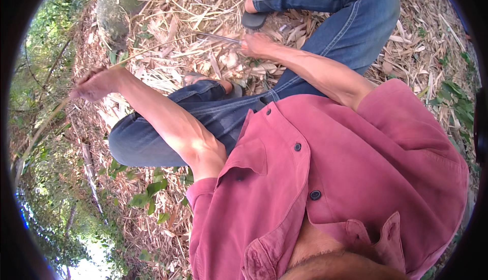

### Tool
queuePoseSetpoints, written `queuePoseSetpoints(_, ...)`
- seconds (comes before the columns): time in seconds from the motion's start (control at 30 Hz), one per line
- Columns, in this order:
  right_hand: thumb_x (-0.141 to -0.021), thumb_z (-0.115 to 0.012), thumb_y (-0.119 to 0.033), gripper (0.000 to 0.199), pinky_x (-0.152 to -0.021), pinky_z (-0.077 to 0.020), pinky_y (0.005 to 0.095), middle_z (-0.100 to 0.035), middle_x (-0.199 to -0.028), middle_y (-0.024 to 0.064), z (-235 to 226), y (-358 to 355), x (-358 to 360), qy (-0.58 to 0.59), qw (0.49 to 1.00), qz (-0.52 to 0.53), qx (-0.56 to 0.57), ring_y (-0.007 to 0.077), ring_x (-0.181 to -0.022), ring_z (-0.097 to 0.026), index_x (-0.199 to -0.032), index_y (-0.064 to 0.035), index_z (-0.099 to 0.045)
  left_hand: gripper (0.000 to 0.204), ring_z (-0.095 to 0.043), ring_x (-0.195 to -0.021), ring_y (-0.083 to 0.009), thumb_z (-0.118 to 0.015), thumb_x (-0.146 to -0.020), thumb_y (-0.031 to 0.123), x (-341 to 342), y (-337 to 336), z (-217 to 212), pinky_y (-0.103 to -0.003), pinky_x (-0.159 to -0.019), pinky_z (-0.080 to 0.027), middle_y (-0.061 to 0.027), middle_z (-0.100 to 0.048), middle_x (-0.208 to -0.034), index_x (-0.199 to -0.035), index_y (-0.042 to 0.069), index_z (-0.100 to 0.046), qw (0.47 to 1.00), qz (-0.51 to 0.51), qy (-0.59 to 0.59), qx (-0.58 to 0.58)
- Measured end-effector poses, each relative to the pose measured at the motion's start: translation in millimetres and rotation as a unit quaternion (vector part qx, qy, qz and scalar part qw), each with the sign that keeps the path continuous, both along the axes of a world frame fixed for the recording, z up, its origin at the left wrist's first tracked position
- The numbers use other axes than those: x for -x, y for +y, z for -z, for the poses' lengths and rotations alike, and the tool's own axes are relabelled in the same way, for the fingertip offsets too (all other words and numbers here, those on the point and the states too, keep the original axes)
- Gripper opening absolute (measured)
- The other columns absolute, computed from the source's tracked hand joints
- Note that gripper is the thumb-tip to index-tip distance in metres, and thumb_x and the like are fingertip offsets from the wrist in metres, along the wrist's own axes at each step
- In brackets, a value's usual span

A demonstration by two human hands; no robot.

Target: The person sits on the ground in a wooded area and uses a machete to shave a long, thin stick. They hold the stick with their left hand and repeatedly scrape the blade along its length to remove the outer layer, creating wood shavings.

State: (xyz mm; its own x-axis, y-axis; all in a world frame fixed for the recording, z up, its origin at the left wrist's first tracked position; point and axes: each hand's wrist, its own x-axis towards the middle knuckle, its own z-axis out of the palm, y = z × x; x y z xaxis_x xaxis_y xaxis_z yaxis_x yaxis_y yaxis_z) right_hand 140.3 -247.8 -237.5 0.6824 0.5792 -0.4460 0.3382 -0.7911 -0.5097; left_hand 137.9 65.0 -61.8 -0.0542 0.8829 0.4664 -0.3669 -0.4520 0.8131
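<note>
My left hand [96, 83] is out at the left, its fingers closed round a long, thin, yellowish strip [157, 47], which looks like split bamboo or cane. One end of the strip runs right, to the tip of a narrow metal blade. Its other part [43, 122] bends away down the left side. In front of my bent leg, my right hand [258, 45] is closed on the handle of a knife [221, 37], whose blade points left. The handle itself is mostly hidden in my fist. Strip and blade tip appear to meet, though contact is hard to tell.
Dry leaves and pale shavings [203, 5] cover the ground between my legs. A thick grey-green log or trunk [121, 5] stands at the upper left. Green plants [152, 193] grow beside my left knee. My jeans [335, 21] and sandalled feet flank the work.
</note>
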Motion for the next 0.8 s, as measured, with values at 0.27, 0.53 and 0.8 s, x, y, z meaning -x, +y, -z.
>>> queuePoseSetpoints(0.27,-0.075,-0.062,-0.044,0.052,-0.055,-0.0503,0.037,-0.061,-0.063,0.0166,-37,7,-16,0.298,0.938,0.157,-0.08,0.0235,-0.051,-0.061,-0.075,0.008,-0.059,0.066,-0.03,-0.041,-0.0068,-0.015,-0.094,0.056,25,-3,-20,-0.019,-0.035,-0.028,0.0033,-0.031,-0.053,-0.077,0.007,-0.055,0.985,-0.038,0.027,0.169)
queuePoseSetpoints(0.53,-0.075,-0.057,-0.048,0.055,-0.068,-0.0485,0.0446,-0.063,-0.079,0.0242,-32,21,1,0.11,0.988,0.083,-0.074,0.0355,-0.075,-0.064,-0.097,0.0028,-0.058,0.054,-0.024,-0.039,-0.0067,-0.03,-0.089,0.065,31,3,-3,-0.021,-0.035,-0.018,0.0058,-0.023,-0.049,-0.072,0.015,-0.04,0.994,-0.008,-0.056,0.096)
queuePoseSetpoints(0.8,-0.077,-0.058,-0.049,0.048,-0.066,-0.044,0.0446,-0.06,-0.079,0.022,-61,40,13,0.069,0.973,0.05,-0.215,0.0398,-0.077,-0.059,-0.09,-0.0025,-0.053,0.063,-0.026,-0.038,-0.0069,-0.041,-0.076,0.076,35,0,-7,-0.021,-0.037,-0.019,0.0045,-0.028,-0.047,-0.062,0.015,-0.04,0.97,0.221,-0.064,0.08)
